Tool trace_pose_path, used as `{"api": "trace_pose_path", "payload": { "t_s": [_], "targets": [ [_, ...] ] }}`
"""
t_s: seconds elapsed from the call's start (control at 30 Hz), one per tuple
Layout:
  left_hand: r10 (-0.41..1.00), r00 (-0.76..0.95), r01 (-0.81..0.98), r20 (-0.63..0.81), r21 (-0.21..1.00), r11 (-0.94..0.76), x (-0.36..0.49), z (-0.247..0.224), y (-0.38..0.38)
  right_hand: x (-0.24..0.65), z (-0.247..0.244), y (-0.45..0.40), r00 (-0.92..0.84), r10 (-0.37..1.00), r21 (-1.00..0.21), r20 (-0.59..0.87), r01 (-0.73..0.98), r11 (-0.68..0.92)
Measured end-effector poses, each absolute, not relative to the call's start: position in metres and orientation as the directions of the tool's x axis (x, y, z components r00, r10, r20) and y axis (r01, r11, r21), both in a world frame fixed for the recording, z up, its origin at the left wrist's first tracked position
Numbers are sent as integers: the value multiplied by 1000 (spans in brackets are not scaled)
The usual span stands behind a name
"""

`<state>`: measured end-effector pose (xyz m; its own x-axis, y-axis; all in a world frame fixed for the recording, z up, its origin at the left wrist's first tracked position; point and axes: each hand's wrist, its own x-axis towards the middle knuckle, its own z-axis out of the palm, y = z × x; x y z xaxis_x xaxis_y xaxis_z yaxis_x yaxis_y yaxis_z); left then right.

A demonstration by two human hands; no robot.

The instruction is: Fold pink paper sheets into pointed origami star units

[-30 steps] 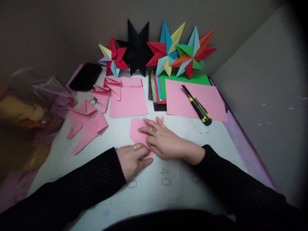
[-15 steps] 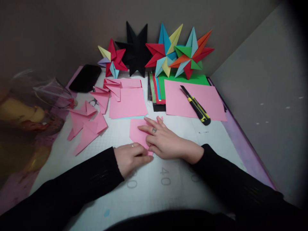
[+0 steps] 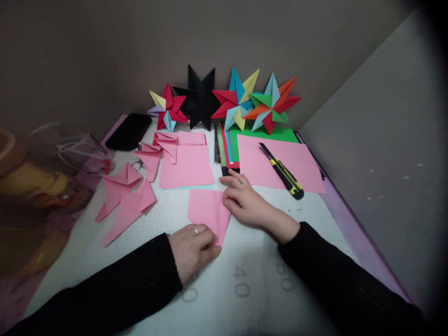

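A partly folded sheet of pink paper (image 3: 205,207) lies on the white gridded mat, with a lengthwise crease and a narrow lower end. My left hand (image 3: 194,245) has its fingers curled over that lower end, with the thumb beside the tip. At the upper right edge, my right hand (image 3: 247,200) pinches the same paper between thumb and index finger, its other fingers raised. To the left are several folded pink paper pieces (image 3: 131,210). Beyond the paper is a stack of pink square sheets (image 3: 185,168).
A black and yellow utility knife (image 3: 282,171) lies on a large pink sheet (image 3: 248,161) at right. Several paper stars (image 3: 201,100) lean on the back wall. A black phone (image 3: 129,131) lies back left. Scissors (image 3: 138,164) show partly beneath folded pieces. Clear plastic (image 3: 70,144) stands left.
My right hand has shifted from lying across the paper to its upper right edge, uncovering the crease. My left hand stays at the lower end. The whole view has tilted upward.
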<state>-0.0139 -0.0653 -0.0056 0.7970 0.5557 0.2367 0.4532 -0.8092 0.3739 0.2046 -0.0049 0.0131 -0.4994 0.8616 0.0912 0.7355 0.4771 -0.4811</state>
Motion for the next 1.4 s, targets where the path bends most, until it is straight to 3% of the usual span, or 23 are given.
{"api": "trace_pose_path", "payload": {
  "t_s": [0.13,0.23,0.33,0.6,0.77,1.07,1.4],
  "targets": [
    [585,784,419,207,519,-745,-16,-8,-65,199,10,0,-491,869,-476,63,751,458],
    [551,802,341,230,582,-739,-17,-5,-59,197,6,0,-485,872,-474,63,754,454],
    [606,770,382,198,618,-687,-12,-5,-54,198,3,0,-480,874,-478,82,750,457],
    [650,737,547,184,402,-734,0,-17,-55,198,-5,-1,-458,879,-491,131,740,459],
    [650,741,550,172,400,-733,0,-12,-55,197,-8,-2,-438,887,-508,143,737,446],
    [656,704,555,270,366,-747,1,-24,-58,195,-8,-2,-430,891,-498,147,746,443],
    [669,703,579,243,350,-736,3,-22,-60,194,-7,-3,-426,891,-487,155,752,444]
  ]
}}
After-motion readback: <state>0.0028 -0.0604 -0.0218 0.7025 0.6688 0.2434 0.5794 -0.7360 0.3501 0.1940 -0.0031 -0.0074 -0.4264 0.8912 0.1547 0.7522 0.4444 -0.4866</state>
